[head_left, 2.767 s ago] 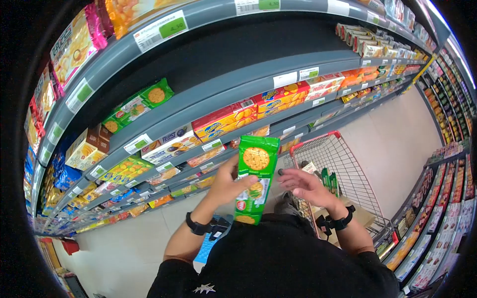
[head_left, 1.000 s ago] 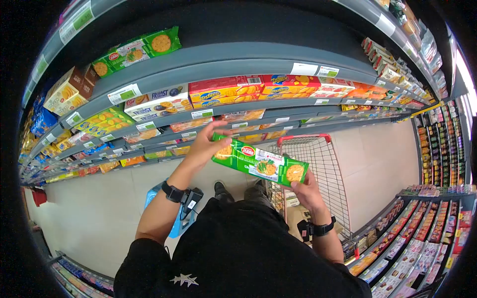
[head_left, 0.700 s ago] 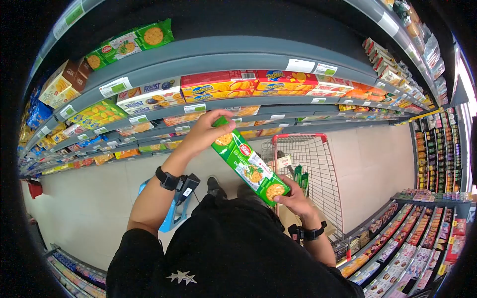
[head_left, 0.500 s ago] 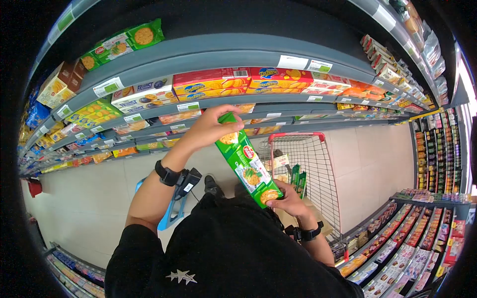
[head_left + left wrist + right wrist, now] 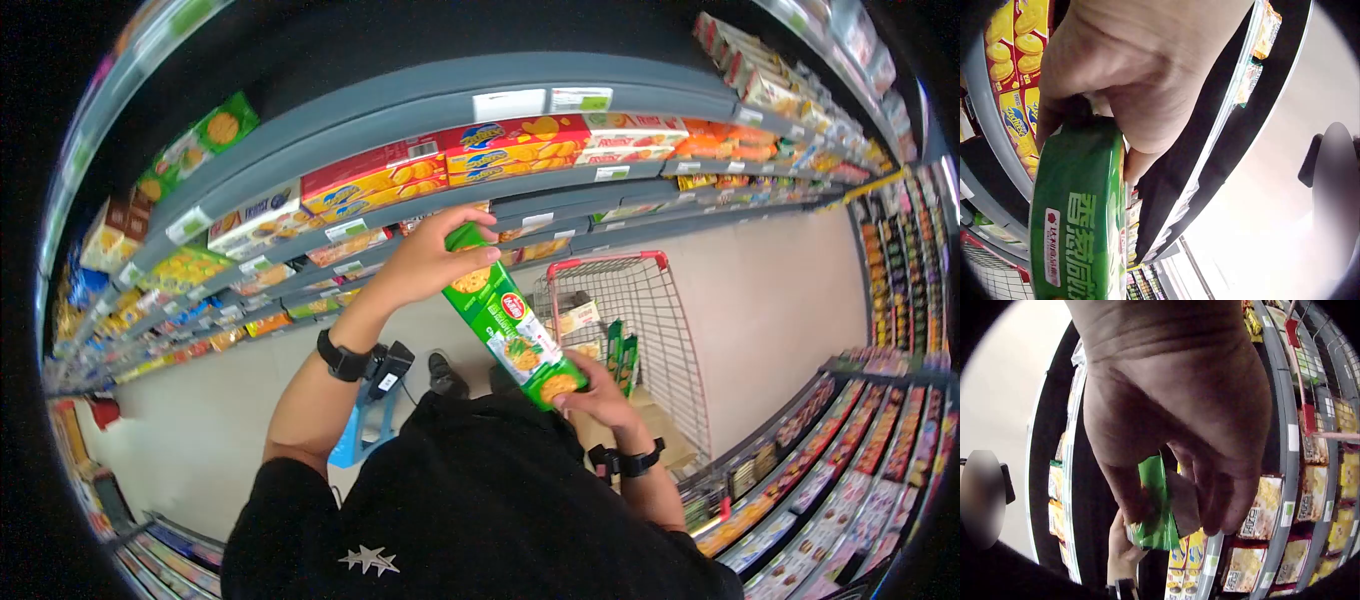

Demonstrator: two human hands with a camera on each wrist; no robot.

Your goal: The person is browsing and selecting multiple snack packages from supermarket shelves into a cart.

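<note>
A green cracker packet (image 5: 512, 318) is held slanting in front of the black shirt, its printed front facing up. At its upper left end my left hand (image 5: 432, 262) grips it, thumb across the front. My right hand (image 5: 598, 392) pinches the lower right end. In the left wrist view the left hand (image 5: 1129, 75) curls over the end of the packet (image 5: 1075, 212), which shows a side with writing. The right wrist view has the right hand (image 5: 1175, 419) around the crinkled green end (image 5: 1159, 506), with the left hand (image 5: 1122, 550) beyond it.
A similar green packet (image 5: 200, 145) lies on the upper shelf (image 5: 400, 90); red and yellow boxes (image 5: 375, 180) stand below. A shopping cart (image 5: 665, 340) holding green packets (image 5: 622, 358) and cartons is beside the right hand. A blue stool-like object (image 5: 352, 440) stands on the floor at left.
The packet, earlier upright in the left hand with the right hand off it, is now held at both ends. Since then its slant has steepened, and the head view has shifted along the shelves.
</note>
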